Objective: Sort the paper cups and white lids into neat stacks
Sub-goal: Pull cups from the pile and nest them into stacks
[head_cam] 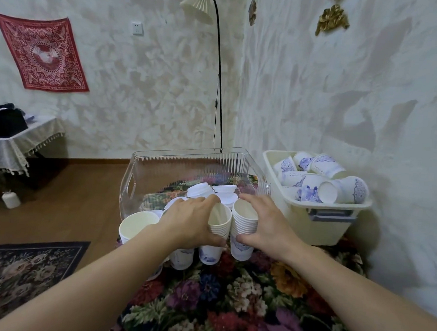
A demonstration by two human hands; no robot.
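Two nested stacks of white paper cups, side by side and just in front of the clear ribbed plastic bin (141, 171): left stack (218, 222) is gripped by the left hand (189, 222), right stack (244, 225) by the right hand (265, 223). White round lids (211, 190) are held inside the bin. Loose blue-printed cups (323, 181) are kept in the cream plastic tub (320, 221) right of the bin.

A single head-worn view looks forward and down from above the person's forearms; both arms enter from the bottom edge and meet at mid-frame, near the lens; the table (230, 305) with its floral cloth fills the lower centre, close below; the wide angle bends the walls and takes in the room corner, the floor at left and a floor lamp (218, 76) behind; no second view shares the scene.
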